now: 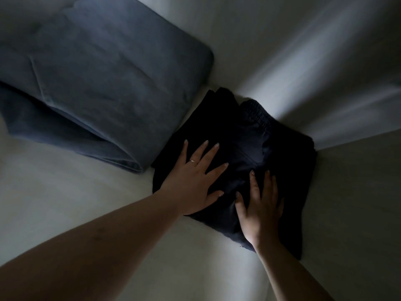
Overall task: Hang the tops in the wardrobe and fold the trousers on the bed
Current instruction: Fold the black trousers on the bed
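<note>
My left hand (193,181) and right hand (261,210) both lie flat with fingers spread, gripping nothing, pressing down on the black trousers (243,148). These sit folded into a compact bundle on the pale bed sheet (76,203), just beside a folded blue-grey duvet (97,83). The cloth looks soft, light and limp, its elastic waistband (258,115) uppermost. To move it, I judge it best to slide my fingers under the folded edges so the layers stay together.

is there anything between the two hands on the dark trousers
No object: in the head view, only a bare strip of the folded dark trousers separates the left hand from the right hand, both lying flat on it.
</note>
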Demonstrator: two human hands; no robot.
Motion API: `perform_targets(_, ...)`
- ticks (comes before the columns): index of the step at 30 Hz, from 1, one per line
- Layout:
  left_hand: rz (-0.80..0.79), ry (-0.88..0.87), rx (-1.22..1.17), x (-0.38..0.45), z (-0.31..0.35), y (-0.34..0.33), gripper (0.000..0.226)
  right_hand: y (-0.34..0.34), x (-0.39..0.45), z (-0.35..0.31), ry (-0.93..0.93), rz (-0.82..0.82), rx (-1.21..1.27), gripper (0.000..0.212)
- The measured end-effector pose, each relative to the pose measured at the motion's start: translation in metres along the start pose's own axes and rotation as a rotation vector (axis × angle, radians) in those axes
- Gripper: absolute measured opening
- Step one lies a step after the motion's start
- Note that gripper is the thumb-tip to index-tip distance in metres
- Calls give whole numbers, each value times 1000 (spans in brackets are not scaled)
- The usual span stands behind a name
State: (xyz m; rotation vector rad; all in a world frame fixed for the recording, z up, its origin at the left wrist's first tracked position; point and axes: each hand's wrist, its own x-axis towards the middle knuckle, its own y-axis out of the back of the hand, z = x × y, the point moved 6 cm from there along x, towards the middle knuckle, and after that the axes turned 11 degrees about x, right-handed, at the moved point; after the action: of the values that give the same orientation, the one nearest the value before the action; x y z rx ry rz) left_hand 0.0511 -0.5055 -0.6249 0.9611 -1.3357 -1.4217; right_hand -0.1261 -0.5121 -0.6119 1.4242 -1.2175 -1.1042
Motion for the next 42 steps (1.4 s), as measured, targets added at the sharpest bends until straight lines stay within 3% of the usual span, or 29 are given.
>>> perform_targets(9,-161,8,-134,1,-2,3,59,-5,1,-5,-140,-187,-31,64)
perform_targets(11,-39,28,-283,-14,1,30,41,0,-15,-24,-154,-201,120,57)
perform_targets(14,171,181,-535,-52,-12,73,27,11,-45,-71,-142,-190,588,42)
perform_targets(17,174,444,-683,-102,-34,96,19,33,-78,-118,-219,-226,919,39)
perform_targets(22,192,692,-1007,-185,-76,148,13,87,-125,-189,-203,-260,1113,27)
perform_targets(27,387,816,-1281,-262,-100,231,33,167,-177,-259,-23,-250,1233,30)
perform_targets(34,595,852,-1428,-364,-100,343,15,255,-247,-344,318,-286,1350,29)
perform_targets(38,714,888,-1374,-429,-98,399,14,289,-290,-387,509,-384,1441,28)
perform_targets(42,884,982,-1245,-509,-84,434,15,302,-339,-425,700,-590,1463,27)
